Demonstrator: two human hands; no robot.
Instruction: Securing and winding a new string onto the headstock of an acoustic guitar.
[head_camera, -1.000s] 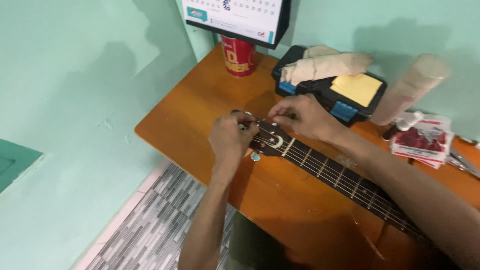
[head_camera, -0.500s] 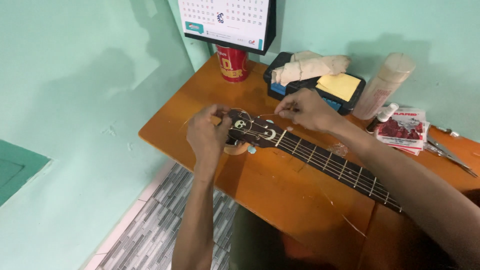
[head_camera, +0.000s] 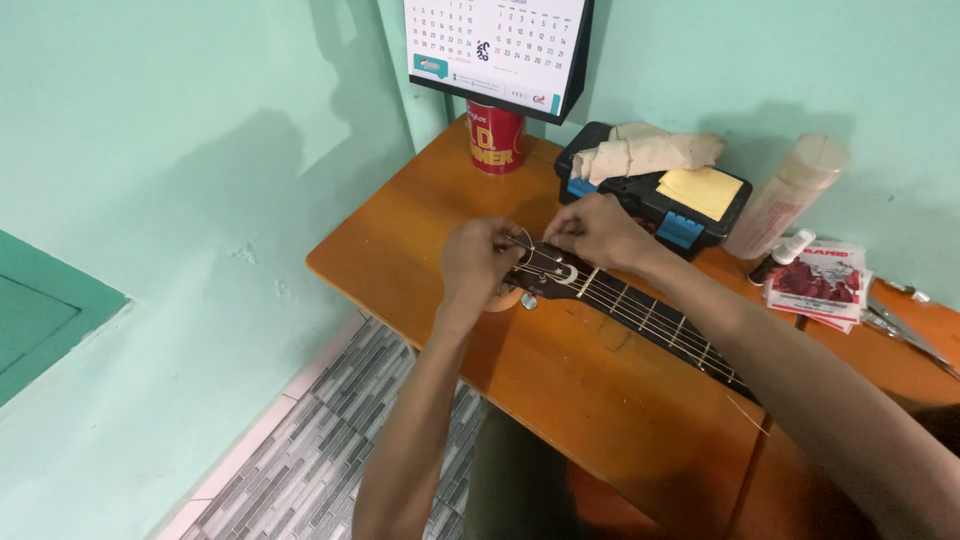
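Both hands pinch at the headstock (head_camera: 540, 270) on the table (head_camera: 420, 230), left hand (head_camera: 478, 258) closed on its near end, right hand (head_camera: 592, 230) gripping a string (head_camera: 524, 240), neck (head_camera: 660, 320) running right toward the person.

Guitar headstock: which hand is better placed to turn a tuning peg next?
Left, probably. The left hand sits at the end of the headstock, right beside the pegs. The right hand rests over the strings on the neck side.
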